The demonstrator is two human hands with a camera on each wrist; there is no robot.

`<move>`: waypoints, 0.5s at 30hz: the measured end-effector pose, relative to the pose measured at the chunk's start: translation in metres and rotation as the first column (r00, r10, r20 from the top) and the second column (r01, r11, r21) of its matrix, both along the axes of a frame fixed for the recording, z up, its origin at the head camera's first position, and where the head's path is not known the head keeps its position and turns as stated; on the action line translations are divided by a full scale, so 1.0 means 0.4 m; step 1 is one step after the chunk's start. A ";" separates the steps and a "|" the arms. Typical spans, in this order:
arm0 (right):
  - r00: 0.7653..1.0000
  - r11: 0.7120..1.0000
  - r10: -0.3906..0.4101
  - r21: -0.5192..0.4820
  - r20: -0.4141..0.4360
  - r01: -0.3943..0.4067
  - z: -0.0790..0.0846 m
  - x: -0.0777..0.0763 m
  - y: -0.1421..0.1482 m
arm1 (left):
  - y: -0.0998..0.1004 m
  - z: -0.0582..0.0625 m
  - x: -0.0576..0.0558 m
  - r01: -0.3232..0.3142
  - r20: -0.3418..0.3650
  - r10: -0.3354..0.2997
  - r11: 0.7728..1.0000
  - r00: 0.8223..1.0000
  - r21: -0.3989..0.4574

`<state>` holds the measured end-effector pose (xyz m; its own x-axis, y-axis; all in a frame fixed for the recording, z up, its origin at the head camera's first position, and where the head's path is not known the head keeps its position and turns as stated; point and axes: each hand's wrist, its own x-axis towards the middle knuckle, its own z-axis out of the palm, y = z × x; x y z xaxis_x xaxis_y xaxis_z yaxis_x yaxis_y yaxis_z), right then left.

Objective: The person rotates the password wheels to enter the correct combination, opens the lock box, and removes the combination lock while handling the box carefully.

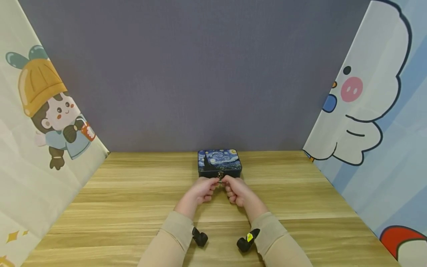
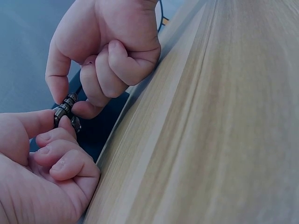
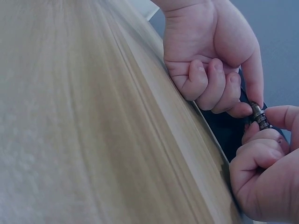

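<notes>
A tin box (image 1: 219, 161) with a starry night painting on its lid stands at the back of the wooden table, lid down. At its front hangs a small metal combination padlock (image 2: 65, 106) with ridged number dials. My left hand (image 1: 202, 190) pinches one end of this lock between thumb and forefinger. From the other side, my right hand (image 1: 238, 191) grips the opposite end the same way. The remaining fingers of both hands curl into the palms. In the right wrist view the dials (image 3: 260, 117) show between the fingertips; their digits are too small to read.
The wooden table (image 1: 140, 207) reaches back to a grey panel (image 1: 200, 74) just behind the box. Printed cartoon sheets (image 1: 20, 178) flank the table on both sides. A black wrist device (image 1: 200, 237) sits at each sleeve cuff.
</notes>
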<state>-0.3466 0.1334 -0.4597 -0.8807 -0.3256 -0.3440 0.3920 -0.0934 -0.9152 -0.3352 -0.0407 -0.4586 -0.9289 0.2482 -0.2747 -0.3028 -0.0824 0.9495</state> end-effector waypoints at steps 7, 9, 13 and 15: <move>1.000 1.000 -0.002 -0.007 0.006 0.002 0.000 -0.002 0.000 | 0.001 0.000 0.000 0.001 0.000 -0.001 1.000 1.000 0.002; 1.000 1.000 0.000 -0.006 0.008 0.000 0.001 -0.001 0.000 | 0.000 -0.001 0.001 0.001 -0.003 -0.001 1.000 1.000 0.001; 1.000 1.000 0.000 -0.005 0.009 0.000 0.000 0.000 0.001 | 0.001 -0.002 0.003 -0.003 -0.006 0.003 1.000 1.000 -0.001; 1.000 1.000 0.000 -0.006 0.006 0.000 0.001 0.001 0.002 | 0.002 -0.002 0.004 -0.005 -0.008 0.005 1.000 1.000 -0.002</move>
